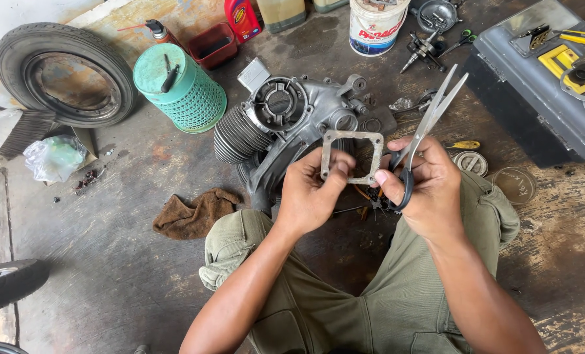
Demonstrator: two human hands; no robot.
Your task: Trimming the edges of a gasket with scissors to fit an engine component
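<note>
My left hand (pixel 309 193) pinches the lower left corner of a thin square grey gasket frame (pixel 353 156) with a large open middle. My right hand (pixel 427 187) touches the gasket's right side with its fingertips while its fingers sit in the black handles of a pair of scissors (pixel 430 121), whose blades point up and to the right, slightly apart. Just beyond the gasket a grey finned engine block (pixel 286 124) lies on the floor. My legs in olive trousers are spread on both sides.
A brown rag (pixel 191 216) lies left of my knee. An upturned teal basket (pixel 181 88), a tyre (pixel 63 72), a red tray (pixel 214 44), a white bucket (pixel 376 25) and a grey toolbox (pixel 535 92) ring the area. Two round lids (pixel 514 185) and a small screwdriver (pixel 462 145) sit at right.
</note>
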